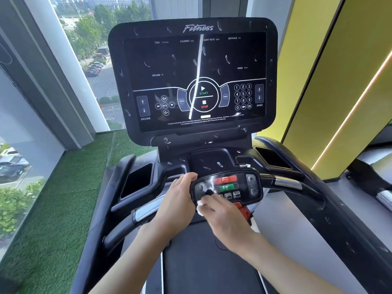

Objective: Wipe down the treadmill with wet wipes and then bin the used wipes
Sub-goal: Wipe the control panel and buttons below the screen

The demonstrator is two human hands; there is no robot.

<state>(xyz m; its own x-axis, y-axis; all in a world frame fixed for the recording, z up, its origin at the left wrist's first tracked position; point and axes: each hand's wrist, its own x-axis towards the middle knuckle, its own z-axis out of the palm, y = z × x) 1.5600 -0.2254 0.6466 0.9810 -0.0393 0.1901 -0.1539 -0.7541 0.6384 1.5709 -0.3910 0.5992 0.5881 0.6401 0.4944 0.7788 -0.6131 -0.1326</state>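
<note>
Head view of a treadmill [203, 145] being wiped. The right hand [227, 219] is pinching a wet wipe [200, 206] between bunched fingertips and pressing it against the lower left part of the small control panel [239, 188], which is sitting at the middle of the handlebar. The wipe is showing only as a small, white, crumpled wad poking out beneath the fingers. Hand and wipe are both blurred, so its folds cannot be made out. A whitish wet smear [209, 181] is lying on the panel's glossy black face, just left of the red and green buttons.

The left hand [176, 200] is gripping the panel's left edge, fingers curled over its top rim. A red safety clip [244, 211] is hanging just below the panel, beside the right hand's knuckles.

Above, the large console screen [194, 79] is dark — its printed START and STOP labels are reading clearly, and a bright reflected streak is crossing it. The black belt [201, 268] is lying under both forearms. Artificial grass [63, 198] is lining the floor at the left — a yellow wall panel [331, 81] is standing at the right.
</note>
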